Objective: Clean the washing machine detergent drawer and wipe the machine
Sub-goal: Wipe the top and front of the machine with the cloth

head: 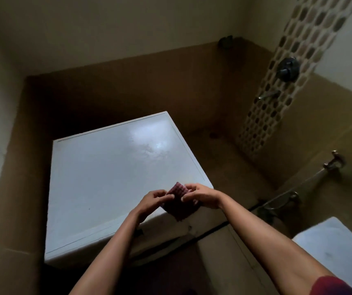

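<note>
The white washing machine (107, 177) stands in a tiled corner, and its top looks wet near the back right, though the light is poor. Over the machine's front right edge, the left hand (151, 202) pinches a dark red checked cloth (178, 209) in its grip. The right hand (203, 196) pinches the cloth's other side. A metal tap (333, 161) is on the wall right of the machine.

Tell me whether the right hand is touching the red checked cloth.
Touching. The head view shows the right hand pinching the cloth at its upper edge, fingers curled over it.
</note>
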A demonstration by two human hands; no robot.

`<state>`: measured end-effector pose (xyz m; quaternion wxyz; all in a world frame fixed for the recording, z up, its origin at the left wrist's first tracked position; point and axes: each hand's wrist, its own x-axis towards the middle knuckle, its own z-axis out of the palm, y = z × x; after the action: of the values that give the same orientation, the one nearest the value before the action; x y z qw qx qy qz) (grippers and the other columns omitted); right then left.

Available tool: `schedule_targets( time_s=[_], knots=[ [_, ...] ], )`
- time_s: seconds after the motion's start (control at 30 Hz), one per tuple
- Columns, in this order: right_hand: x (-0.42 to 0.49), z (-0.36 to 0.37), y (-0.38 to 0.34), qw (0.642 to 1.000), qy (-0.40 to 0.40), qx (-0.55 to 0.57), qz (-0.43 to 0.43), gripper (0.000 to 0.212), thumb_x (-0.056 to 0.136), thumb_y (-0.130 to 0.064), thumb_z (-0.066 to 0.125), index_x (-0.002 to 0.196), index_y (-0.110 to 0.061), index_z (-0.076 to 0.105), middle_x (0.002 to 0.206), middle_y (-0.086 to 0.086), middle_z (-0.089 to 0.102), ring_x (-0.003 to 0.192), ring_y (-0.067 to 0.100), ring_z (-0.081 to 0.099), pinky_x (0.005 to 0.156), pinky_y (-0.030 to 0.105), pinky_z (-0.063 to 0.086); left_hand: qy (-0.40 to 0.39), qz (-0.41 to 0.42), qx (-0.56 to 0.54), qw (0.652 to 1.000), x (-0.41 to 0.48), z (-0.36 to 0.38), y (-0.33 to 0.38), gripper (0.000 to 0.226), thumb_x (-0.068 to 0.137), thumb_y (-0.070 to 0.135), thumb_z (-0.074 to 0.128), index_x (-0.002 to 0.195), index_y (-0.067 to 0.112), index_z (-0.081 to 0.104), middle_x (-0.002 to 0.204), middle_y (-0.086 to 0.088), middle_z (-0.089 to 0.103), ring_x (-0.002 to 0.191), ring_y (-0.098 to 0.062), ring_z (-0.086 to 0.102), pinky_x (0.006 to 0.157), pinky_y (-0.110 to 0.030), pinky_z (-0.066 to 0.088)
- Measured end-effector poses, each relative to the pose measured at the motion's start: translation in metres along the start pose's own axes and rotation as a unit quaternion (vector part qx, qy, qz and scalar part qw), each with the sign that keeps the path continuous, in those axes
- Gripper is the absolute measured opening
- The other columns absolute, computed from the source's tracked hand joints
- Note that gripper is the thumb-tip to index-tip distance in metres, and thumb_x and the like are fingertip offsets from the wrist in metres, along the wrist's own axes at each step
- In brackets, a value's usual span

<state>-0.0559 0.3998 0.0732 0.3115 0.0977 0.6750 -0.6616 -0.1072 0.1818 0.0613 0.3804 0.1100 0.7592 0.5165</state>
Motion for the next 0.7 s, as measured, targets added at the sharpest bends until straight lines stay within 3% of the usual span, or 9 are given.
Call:
schedule_targets(
  time_s=[0.13, 0.2, 0.27, 0.33, 0.43, 0.53, 0.63, 0.7],
  knots=[
    [-0.055, -0.001, 0.027, 0.987, 0.081, 0.135, -0.039, 0.037, 0.078, -0.011, 0.067, 0.113, -0.005, 0.058, 0.11, 0.017, 0.063, 0.106, 0.032, 0.061, 0.1, 0.047, 0.046, -0.045, 0.011, -0.029, 0.999, 0.004, 0.043, 0.022, 0.065, 0.073, 0.061, 0.067, 0.101, 0.003, 0.065, 0.094, -0.013, 0.069, 0.089, -0.026, 0.067, 0.084, -0.039, 0.054],
    [-0.087, 0.0, 0.043, 0.969, 0.125, 0.204, -0.056, 0.042, 0.075, -0.013, 0.07, 0.115, -0.003, 0.058, 0.111, 0.019, 0.062, 0.106, 0.033, 0.06, 0.102, 0.049, 0.044, -0.055, 0.02, -0.022, 0.998, 0.004, 0.075, 0.037, 0.052, 0.084, 0.051, 0.066, 0.104, 0.002, 0.062, 0.098, -0.016, 0.068, 0.087, -0.025, 0.068, 0.079, -0.038, 0.056],
    [-0.124, 0.0, 0.058, 0.95, 0.167, 0.256, -0.063, 0.044, 0.076, -0.013, 0.067, 0.118, -0.001, 0.057, 0.112, 0.019, 0.062, 0.104, 0.033, 0.06, 0.097, 0.049, 0.046, -0.064, 0.036, -0.018, 0.997, 0.003, 0.112, 0.051, 0.039, 0.089, 0.042, 0.061, 0.102, 0.006, 0.062, 0.094, -0.011, 0.067, 0.079, -0.016, 0.065, 0.066, -0.027, 0.055],
    [-0.159, -0.002, 0.077, 0.925, 0.206, 0.309, -0.079, 0.046, 0.079, -0.012, 0.064, 0.122, 0.001, 0.055, 0.113, 0.02, 0.062, 0.101, 0.032, 0.061, 0.093, 0.047, 0.048, -0.089, 0.047, -0.009, 0.995, -0.001, 0.147, 0.067, 0.039, 0.092, 0.047, 0.053, 0.097, 0.01, 0.064, 0.085, -0.005, 0.066, 0.072, -0.012, 0.062, 0.06, -0.022, 0.051],
    [-0.219, -0.006, 0.104, 0.859, 0.28, 0.41, -0.124, 0.026, 0.088, -0.006, 0.054, 0.112, 0.001, 0.061, 0.102, 0.016, 0.069, 0.088, 0.026, 0.069, 0.077, 0.037, 0.058, -0.121, 0.016, -0.032, 0.992, -0.002, 0.204, 0.086, 0.055, 0.092, 0.061, 0.04, 0.095, 0.012, 0.064, 0.071, 0.002, 0.06, 0.059, -0.007, 0.054, 0.052, -0.017, 0.044],
    [-0.283, -0.014, 0.13, 0.78, 0.359, 0.487, -0.162, 0.021, 0.092, -0.004, 0.045, 0.102, 0.0, 0.063, 0.086, 0.015, 0.073, 0.075, 0.024, 0.071, 0.062, 0.032, 0.058, -0.126, 0.005, -0.034, 0.991, -0.006, 0.266, 0.099, 0.043, 0.1, 0.051, 0.034, 0.091, 0.016, 0.057, 0.073, 0.003, 0.058, 0.055, -0.006, 0.049, 0.047, -0.016, 0.036],
    [-0.353, -0.027, 0.162, 0.712, 0.423, 0.522, -0.206, 0.023, 0.094, -0.004, 0.043, 0.097, 0.0, 0.065, 0.085, 0.017, 0.073, 0.073, 0.025, 0.071, 0.06, 0.033, 0.058, -0.161, 0.036, 0.002, 0.986, -0.017, 0.336, 0.111, 0.033, 0.102, 0.036, 0.038, 0.082, 0.017, 0.056, 0.072, 0.001, 0.055, 0.055, -0.009, 0.046, 0.048, -0.019, 0.033],
    [-0.398, -0.037, 0.189, 0.68, 0.464, 0.523, -0.22, 0.022, 0.092, -0.004, 0.044, 0.104, 0.0, 0.063, 0.089, 0.017, 0.072, 0.078, 0.027, 0.071, 0.068, 0.036, 0.059, -0.19, 0.06, 0.035, 0.979, -0.027, 0.389, 0.121, 0.03, 0.102, 0.029, 0.042, 0.079, 0.016, 0.058, 0.068, 0.001, 0.055, 0.047, -0.007, 0.046, 0.043, -0.016, 0.034]
  ],
)
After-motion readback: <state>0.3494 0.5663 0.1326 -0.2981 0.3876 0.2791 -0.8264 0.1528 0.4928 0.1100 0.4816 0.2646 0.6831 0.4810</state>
